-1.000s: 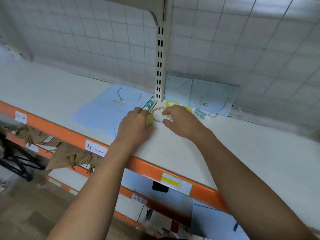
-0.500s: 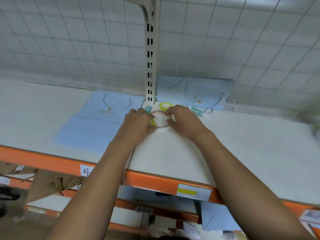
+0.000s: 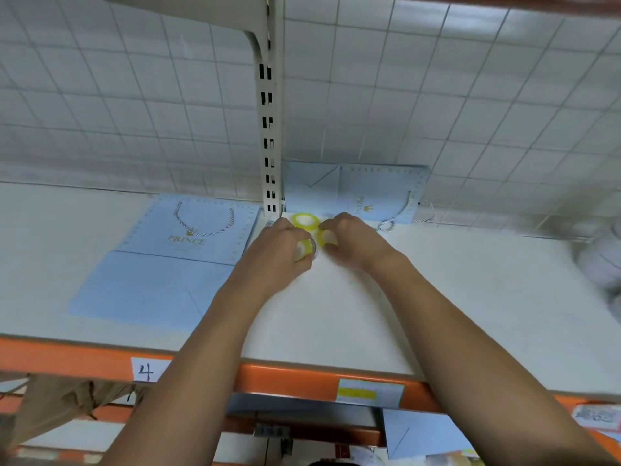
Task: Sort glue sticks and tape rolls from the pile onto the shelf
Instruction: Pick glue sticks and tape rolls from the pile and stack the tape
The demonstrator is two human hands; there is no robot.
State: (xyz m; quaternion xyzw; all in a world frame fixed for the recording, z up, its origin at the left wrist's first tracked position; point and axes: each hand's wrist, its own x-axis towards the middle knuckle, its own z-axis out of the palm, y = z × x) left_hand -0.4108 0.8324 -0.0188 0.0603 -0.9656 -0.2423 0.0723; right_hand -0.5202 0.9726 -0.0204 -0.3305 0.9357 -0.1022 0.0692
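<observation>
Shelf (image 3: 336,314) holds tape rolls (image 3: 304,220) (left hand (image 3: 279,253), right hand (image 3: 351,242) grip two).

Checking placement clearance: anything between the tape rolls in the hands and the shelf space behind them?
Yes. A third yellow tape roll lies flat at the foot of the upright, right behind the left roll in the left hand and the right roll in the right hand.

A shop: labelled orange-edged shelf (image 3: 302,381), wire-grid back (image 3: 134,112)
</observation>
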